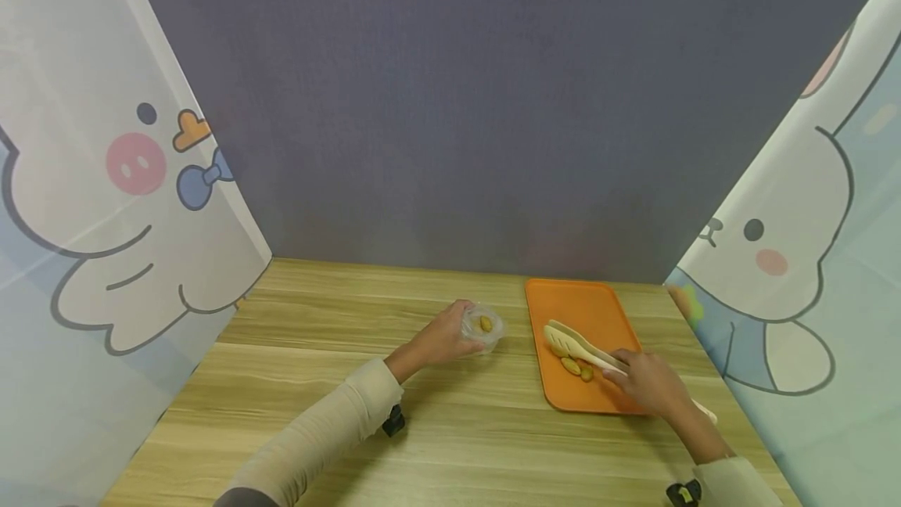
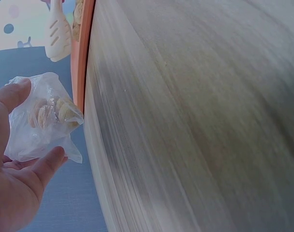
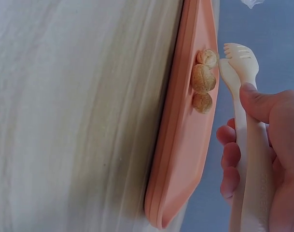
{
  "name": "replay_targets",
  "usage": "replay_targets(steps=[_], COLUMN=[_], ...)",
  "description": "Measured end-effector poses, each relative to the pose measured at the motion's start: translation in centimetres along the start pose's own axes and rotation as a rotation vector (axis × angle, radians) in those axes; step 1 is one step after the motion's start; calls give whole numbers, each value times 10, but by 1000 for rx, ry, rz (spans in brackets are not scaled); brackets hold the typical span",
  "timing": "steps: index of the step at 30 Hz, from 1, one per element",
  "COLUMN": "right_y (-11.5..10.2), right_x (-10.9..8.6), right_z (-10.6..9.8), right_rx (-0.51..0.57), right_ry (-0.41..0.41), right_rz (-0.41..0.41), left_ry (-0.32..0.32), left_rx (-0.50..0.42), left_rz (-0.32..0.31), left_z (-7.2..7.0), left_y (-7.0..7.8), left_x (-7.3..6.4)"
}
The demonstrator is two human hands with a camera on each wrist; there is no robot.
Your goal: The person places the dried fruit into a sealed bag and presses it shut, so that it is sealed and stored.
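Note:
My left hand (image 1: 446, 335) grips a clear plastic bag (image 2: 52, 79) between thumb and fingers, above the table left of the tray. Several walnuts (image 2: 67, 112) show through the bag in the left wrist view. With my right hand (image 1: 651, 386) I hold cream-coloured tongs (image 3: 253, 145), slotted at the head. The tongs' heads hang over the orange tray (image 1: 587, 300), close together, with no walnut visible between them in the right wrist view. Below and beside them, a few walnuts (image 3: 203, 79) sit in a row on the tray.
The wood-grain table (image 1: 338, 311) extends around the tray and in front of both arms. A dark grey panel (image 1: 450, 116) stands at the back. Printed cartoon curtains (image 1: 84, 202) close in the left and right sides.

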State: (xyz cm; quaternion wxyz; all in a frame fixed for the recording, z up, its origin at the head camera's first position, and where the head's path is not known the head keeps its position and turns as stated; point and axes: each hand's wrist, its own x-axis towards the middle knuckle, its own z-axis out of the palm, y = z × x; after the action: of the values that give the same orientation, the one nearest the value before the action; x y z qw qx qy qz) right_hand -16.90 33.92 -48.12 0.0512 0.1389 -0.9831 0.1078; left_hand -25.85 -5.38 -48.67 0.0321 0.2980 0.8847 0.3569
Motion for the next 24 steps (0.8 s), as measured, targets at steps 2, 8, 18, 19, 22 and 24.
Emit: replay_targets(steps=[2,8,18,19,22,24], right_y=[0,0,0,0,1,1], right_x=[-1,-1,-2,-2,-2,-2], right_z=[1,3,7,7,8,9], right_rx=[1,-2,1,1,2,5], right_ry=[4,11,15,17,19,16], right_rz=[2,5,7,8,8,11], left_ry=[0,-3,-6,-7,-11,-14], left_rx=[7,19,0,0,-3,-9], left_rz=[3,5,-10,-9,-15,-21], left_z=[0,2,1,1,1,1], left_y=[-1,-2,1,1,1,0], left_x=[0,0,0,0,0,-1])
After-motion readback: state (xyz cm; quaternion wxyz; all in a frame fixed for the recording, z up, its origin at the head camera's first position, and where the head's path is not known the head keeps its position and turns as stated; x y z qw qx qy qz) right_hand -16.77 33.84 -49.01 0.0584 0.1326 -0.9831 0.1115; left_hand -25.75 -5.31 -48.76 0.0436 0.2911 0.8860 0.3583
